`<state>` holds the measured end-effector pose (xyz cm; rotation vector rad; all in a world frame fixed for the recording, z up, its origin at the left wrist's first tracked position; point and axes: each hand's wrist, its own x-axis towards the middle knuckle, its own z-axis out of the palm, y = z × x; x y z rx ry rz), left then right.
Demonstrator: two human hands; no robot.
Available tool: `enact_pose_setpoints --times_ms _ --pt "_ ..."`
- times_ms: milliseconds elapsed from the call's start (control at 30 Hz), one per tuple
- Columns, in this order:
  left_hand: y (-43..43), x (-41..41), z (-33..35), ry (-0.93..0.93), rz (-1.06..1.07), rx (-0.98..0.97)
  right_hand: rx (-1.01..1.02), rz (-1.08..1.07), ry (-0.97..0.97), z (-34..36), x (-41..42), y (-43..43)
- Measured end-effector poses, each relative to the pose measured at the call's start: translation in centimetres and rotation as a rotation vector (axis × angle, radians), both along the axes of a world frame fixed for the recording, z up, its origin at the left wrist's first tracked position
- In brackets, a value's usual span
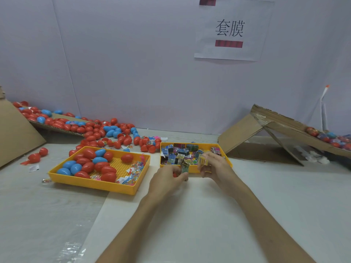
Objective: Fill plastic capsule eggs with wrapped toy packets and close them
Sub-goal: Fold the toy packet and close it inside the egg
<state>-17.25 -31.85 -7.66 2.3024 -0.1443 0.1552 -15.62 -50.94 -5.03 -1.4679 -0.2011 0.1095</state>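
**Red egg point(175, 175) being gripped**

The left hand point(168, 180) is gripping the egg, a striped packet point(184, 168) standing against its fingertips. The right hand point(214, 166) is pinching a yellow packet point(202, 160). Both are hovering at the six o'clock edge of the packet tray point(192, 168). At nine o'clock the egg tray point(91, 184) is sitting on the worktop point(247, 205), loose eggs point(91, 138) spreading toward eleven.

White sheet point(230, 29) on back wall point(133, 63) reads "套膜" in black characters. Print on packets point(182, 154) too small to read.
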Motion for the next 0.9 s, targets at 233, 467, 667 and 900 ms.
enact_pose_setpoints --times_ms 233,467,667,900 --pt "-0.12 -0.14 -0.09 -0.004 -0.059 0.157 0.015 -0.065 0.053 -0.24 0.36 0.05" --pt "-0.02 -0.33 -0.04 -0.023 -0.083 0.146 -0.041 -0.087 0.039 -0.52 0.79 -0.11" --pt "0.00 -0.01 -0.41 -0.054 -0.011 0.219 -0.050 -0.087 0.021 -0.54 0.89 -0.28" --pt "-0.04 0.18 -0.81 -0.069 0.045 0.237 -0.098 -0.114 -0.026 -0.58 0.72 -0.35"
